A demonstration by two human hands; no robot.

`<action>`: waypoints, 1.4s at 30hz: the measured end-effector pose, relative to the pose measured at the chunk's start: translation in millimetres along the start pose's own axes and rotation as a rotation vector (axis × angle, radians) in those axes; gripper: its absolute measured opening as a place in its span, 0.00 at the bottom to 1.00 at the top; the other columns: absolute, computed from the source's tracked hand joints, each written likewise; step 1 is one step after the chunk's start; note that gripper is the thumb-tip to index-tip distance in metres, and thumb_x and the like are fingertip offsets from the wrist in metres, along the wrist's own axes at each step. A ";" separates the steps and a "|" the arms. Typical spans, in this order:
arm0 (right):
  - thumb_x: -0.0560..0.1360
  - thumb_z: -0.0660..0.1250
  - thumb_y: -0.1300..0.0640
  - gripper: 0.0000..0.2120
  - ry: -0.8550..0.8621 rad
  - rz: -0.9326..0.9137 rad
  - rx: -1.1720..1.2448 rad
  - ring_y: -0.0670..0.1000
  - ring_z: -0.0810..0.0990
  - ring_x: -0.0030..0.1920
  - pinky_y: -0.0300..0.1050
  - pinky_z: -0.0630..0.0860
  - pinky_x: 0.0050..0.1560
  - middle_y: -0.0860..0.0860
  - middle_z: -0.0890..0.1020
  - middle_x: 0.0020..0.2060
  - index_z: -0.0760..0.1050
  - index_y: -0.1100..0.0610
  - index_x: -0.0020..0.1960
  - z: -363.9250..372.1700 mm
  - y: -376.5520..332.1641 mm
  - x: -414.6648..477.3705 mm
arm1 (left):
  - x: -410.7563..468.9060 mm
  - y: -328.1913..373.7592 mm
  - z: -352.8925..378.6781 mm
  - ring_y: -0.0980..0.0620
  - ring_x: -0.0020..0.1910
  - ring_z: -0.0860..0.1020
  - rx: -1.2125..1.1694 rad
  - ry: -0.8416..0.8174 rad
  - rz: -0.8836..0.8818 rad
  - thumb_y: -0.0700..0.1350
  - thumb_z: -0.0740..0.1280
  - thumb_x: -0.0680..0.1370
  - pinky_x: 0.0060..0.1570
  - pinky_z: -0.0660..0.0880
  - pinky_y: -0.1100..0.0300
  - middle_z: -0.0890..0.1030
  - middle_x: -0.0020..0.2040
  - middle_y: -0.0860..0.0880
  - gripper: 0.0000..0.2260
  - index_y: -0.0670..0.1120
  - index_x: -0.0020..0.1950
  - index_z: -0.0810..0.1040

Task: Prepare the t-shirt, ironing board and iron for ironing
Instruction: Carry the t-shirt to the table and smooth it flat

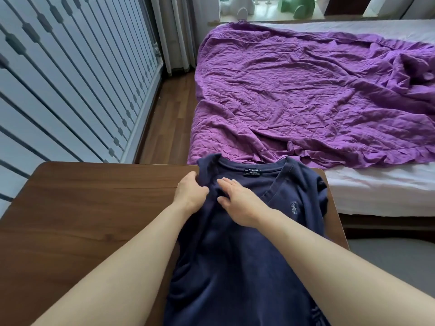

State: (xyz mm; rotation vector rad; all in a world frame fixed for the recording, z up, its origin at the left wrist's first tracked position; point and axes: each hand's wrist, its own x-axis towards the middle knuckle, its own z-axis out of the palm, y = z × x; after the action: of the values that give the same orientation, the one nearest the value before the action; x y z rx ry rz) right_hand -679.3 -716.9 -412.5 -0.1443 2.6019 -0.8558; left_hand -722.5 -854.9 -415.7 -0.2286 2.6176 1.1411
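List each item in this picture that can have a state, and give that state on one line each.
Navy blue cotton t-shirt: spread on brown wooden table, wrinkled.
Left hand: gripping the shirt's shoulder.
Right hand: open, flat on shirt.
Purple quilted blanket: rumpled on bed.

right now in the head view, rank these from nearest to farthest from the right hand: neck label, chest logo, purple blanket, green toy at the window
From the right hand:
1. Neck label, just beyond the fingertips on the t-shirt.
2. Chest logo, to the hand's right.
3. Purple blanket, on the bed beyond the table.
4. Green toy, at the far window.
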 end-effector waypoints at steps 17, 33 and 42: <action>0.73 0.54 0.66 0.34 -0.090 0.060 0.161 0.55 0.70 0.67 0.44 0.66 0.66 0.50 0.68 0.71 0.53 0.48 0.76 -6.0 -4.6 -10.3 | -14.0 16.9 -14.2 0.55 0.26 0.71 -0.206 -0.435 -0.074 0.36 0.68 0.70 0.26 0.67 0.64 0.74 0.32 0.50 0.10 0.46 0.47 0.72; 0.79 0.58 0.53 0.30 -0.091 0.066 0.057 0.51 0.54 0.76 0.41 0.52 0.72 0.51 0.51 0.78 0.50 0.54 0.77 -11.9 -1.9 -12.7 | -10.8 13.9 -33.5 0.42 0.58 0.68 0.838 0.482 0.146 0.36 0.56 0.76 0.54 0.67 0.48 0.70 0.59 0.42 0.12 0.43 0.59 0.64; 0.75 0.56 0.60 0.15 0.291 0.318 -0.018 0.60 0.77 0.56 0.50 0.75 0.55 0.57 0.80 0.56 0.75 0.58 0.59 -23.3 31.9 -26.5 | -15.3 -7.4 22.2 0.46 0.74 0.36 0.743 -0.505 0.160 0.60 0.63 0.75 0.67 0.47 0.32 0.34 0.76 0.54 0.39 0.58 0.74 0.39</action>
State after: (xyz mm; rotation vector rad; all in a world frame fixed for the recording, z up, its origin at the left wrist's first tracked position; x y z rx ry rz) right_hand -663.5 -672.6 -405.3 0.4088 2.7895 -0.7851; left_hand -701.9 -843.1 -430.5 0.3763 2.4087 0.1550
